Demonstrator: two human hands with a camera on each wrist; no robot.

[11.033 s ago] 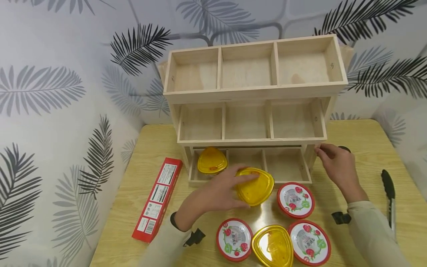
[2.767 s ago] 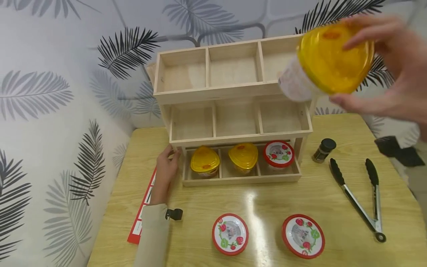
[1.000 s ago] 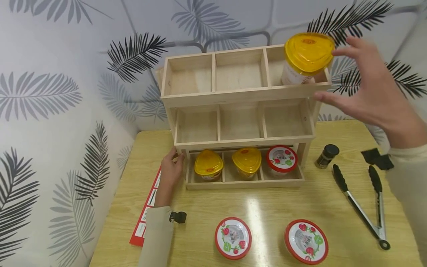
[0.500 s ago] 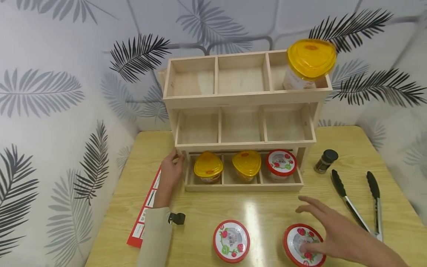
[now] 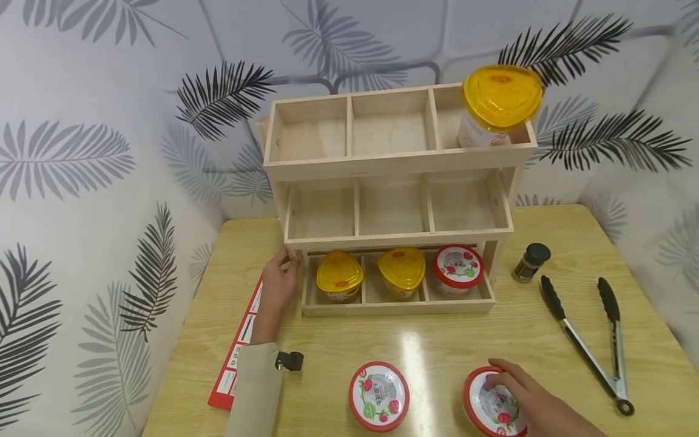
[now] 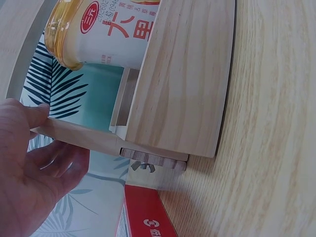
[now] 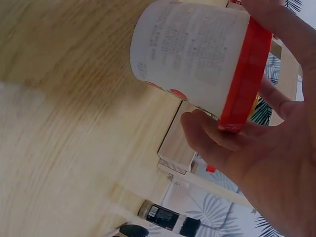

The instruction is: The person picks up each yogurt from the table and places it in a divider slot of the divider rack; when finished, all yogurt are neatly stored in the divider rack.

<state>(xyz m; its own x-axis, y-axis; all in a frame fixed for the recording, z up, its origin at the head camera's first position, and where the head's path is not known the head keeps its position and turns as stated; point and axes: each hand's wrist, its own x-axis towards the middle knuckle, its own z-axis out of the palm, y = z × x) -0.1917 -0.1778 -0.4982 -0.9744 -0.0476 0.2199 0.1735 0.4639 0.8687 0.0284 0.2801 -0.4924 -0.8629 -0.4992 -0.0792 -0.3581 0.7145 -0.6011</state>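
My right hand (image 5: 540,403) grips the red lid of a white cup (image 5: 491,403) printed with strawberries, at the table's front right. In the right wrist view, thumb and fingers lie on opposite sides of that lid. My left hand (image 5: 277,291) holds the lower left upright of a three-tier wooden rack (image 5: 393,167), thumb and fingers around it in the left wrist view. A yellow-lidded cup (image 5: 499,100) stands in the top right compartment. The bottom tier holds two yellow-lidded cups, left (image 5: 340,273) and middle, and a red-lidded cup (image 5: 457,267) at right.
Another red-lidded cup (image 5: 378,397) stands at the front middle. Black-tipped metal tongs (image 5: 592,352) lie spread at the right, near a black-capped spice jar (image 5: 531,263). A red box (image 5: 240,358) lies partly under the left forearm. Patterned walls border the table.
The bottom tier has filled with three cups. My right hand set a yellow-lidded cup in the top right compartment, let go, and came down onto the front right red-lidded cup. The left hand stays on the upright.
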